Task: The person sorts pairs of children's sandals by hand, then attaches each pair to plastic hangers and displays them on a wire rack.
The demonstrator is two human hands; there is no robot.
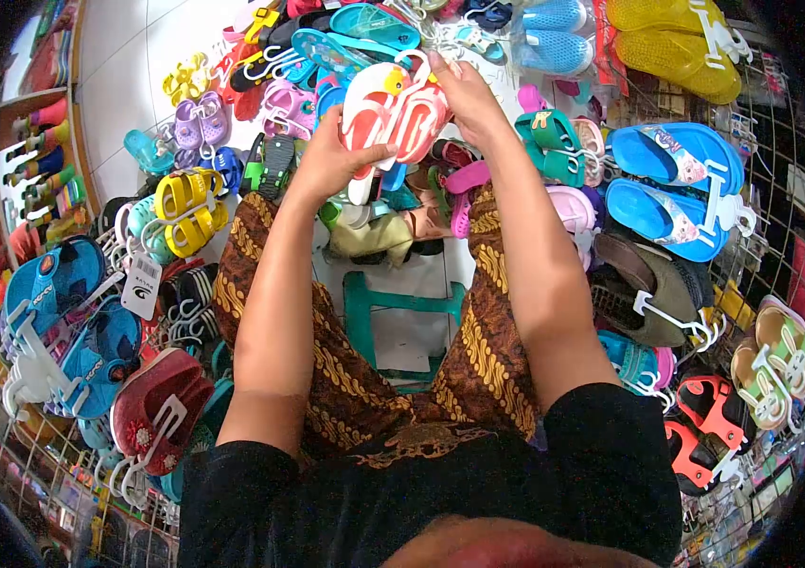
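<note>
A pair of small red-and-white sandals (pixel 424 121) with a yellow figure on one strap is held up in front of me. My left hand (pixel 334 156) grips the lower left side, its thumb lying across the sandals. On the upper right, my right hand (pixel 467 95) is closed at the edge of the pair, by the white plastic hanger (pixel 413 64). Teal sandals (pixel 374 26) lie just beyond the pair. Below my hands is a beige shoe-like item (pixel 374 239), partly hidden.
Many children's sandals surround me on the white tiled floor (pixel 118 57), among them yellow sandals (pixel 186 213) and green clogs (pixel 550 142). Wire racks at both sides carry blue slippers (pixel 672 156) and a dark red pair (pixel 151 402). A green plastic frame (pixel 360 317) is between my legs.
</note>
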